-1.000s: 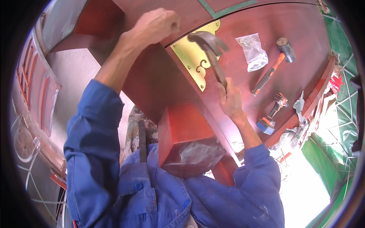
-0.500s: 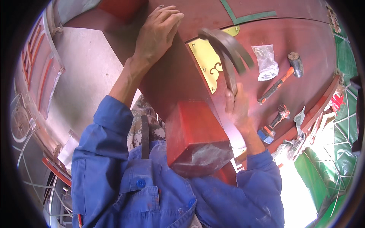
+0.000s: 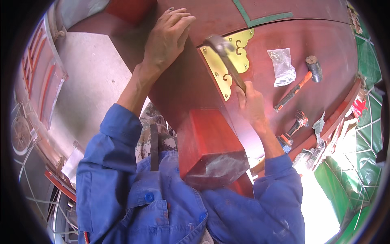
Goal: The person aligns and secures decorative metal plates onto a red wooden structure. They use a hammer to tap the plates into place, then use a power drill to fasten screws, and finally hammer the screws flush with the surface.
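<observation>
Currently, my right hand (image 3: 253, 103) grips one hammer (image 3: 233, 73), its head over one gold plate (image 3: 242, 63); my left hand (image 3: 165, 44), unclenched, is over one red beam (image 3: 174, 87); one mallet (image 3: 296, 90), one drill (image 3: 293, 129), one clear bag (image 3: 281, 67) lie rightward.

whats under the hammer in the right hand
Beneath the hammer is a gold plate on the red-brown panel; its scalloped edge and some studs show. The patch directly behind the hammer's blurred head and handle is covered, so it cannot be seen.

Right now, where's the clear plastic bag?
In the head view, the bag lies upper right on the red panel, between the gold plate and the mallet.
</observation>
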`<state>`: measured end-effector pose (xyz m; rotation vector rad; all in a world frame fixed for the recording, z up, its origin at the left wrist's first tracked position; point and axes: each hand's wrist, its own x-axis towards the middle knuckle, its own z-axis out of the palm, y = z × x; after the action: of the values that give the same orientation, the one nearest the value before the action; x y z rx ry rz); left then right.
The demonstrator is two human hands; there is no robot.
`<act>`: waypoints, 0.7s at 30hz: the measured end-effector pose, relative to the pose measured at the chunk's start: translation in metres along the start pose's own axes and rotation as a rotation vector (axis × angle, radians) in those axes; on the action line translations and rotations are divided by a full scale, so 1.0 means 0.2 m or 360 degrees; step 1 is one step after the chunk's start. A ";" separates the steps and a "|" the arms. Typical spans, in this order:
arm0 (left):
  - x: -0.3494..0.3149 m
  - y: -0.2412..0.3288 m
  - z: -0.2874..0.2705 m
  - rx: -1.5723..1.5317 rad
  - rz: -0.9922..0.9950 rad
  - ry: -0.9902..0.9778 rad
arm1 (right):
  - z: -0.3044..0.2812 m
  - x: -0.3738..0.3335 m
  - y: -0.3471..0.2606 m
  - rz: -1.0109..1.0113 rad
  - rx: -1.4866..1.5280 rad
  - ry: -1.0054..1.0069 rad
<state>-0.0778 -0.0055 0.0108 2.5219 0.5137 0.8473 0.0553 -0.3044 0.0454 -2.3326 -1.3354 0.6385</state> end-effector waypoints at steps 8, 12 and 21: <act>0.00 0.01 0.00 0.0001 -0.0013 0.0017 | 0.02 -0.03 0.03 0.0069 -0.0013 -0.0032; 0.01 0.03 0.00 -0.0037 -0.0019 0.0011 | 0.02 -0.07 -0.02 -0.0093 0.0279 0.0200; 0.00 0.02 0.01 -0.0041 0.0000 0.0010 | 0.10 -0.06 -0.01 -0.0010 0.0100 0.0072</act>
<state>-0.0752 -0.0090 0.0120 2.4966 0.5012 0.8567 0.0385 -0.3127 0.0325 -2.2787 -1.2839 0.6129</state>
